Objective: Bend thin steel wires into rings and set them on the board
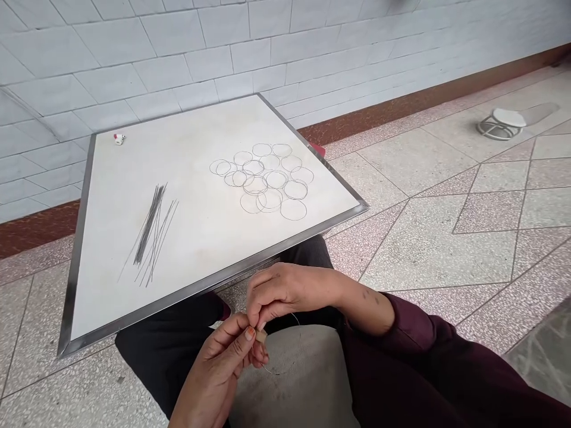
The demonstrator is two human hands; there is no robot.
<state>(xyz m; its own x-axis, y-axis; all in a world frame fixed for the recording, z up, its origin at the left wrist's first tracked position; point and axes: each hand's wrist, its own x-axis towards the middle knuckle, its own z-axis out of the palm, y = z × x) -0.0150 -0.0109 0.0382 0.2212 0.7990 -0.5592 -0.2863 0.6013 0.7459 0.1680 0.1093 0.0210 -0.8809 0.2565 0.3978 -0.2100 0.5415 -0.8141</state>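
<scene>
Here, left hand (223, 356) and right hand (285, 288) pinch thin wire (300, 330) just outside the table's edge (151, 307).

"Wall (173, 32)?"
"White, block-patterned; brown skirting (401, 107) runs below."
"Floor (446, 249)?"
"Speckled, pink and pale, with diamond shapes."
"What stands there?"
"White metal-edged table (187, 137) beside the wall; low white-topped stool (508, 117) well apart."
</scene>
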